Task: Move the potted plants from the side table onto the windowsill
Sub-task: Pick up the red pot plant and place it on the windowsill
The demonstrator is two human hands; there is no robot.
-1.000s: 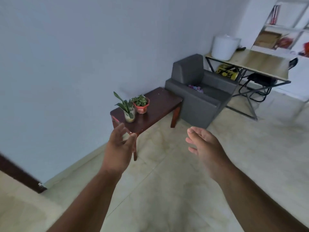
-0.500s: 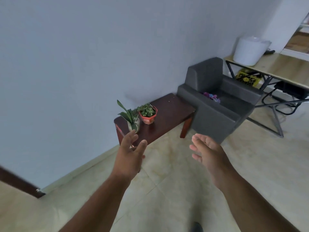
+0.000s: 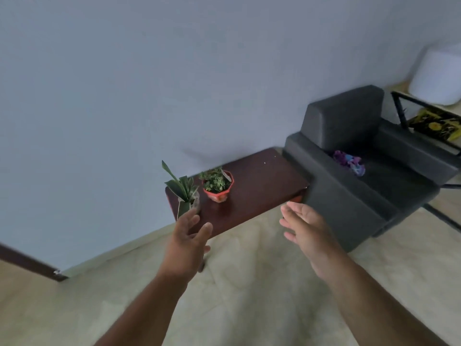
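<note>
A dark wooden side table (image 3: 259,186) stands against the wall. On its left end sits a spiky-leaved plant in a pale pot (image 3: 185,193), and just right of it a small bushy plant in an orange-red pot (image 3: 217,187). My left hand (image 3: 187,242) reaches forward with fingers spread, its fingertips just in front of the spiky plant, holding nothing. My right hand (image 3: 305,227) is stretched out open, palm to the left, near the table's front right corner, also holding nothing. No windowsill is in view.
A grey armchair (image 3: 359,176) stands right against the table's right end, with a purple bundle (image 3: 348,162) on its seat. A black-framed desk with a white container (image 3: 439,73) is at the far right. Tiled floor lies between me and the table.
I have come closer to the side table, which now looks larger. Both hands have moved forward towards the plants, still holding nothing.
</note>
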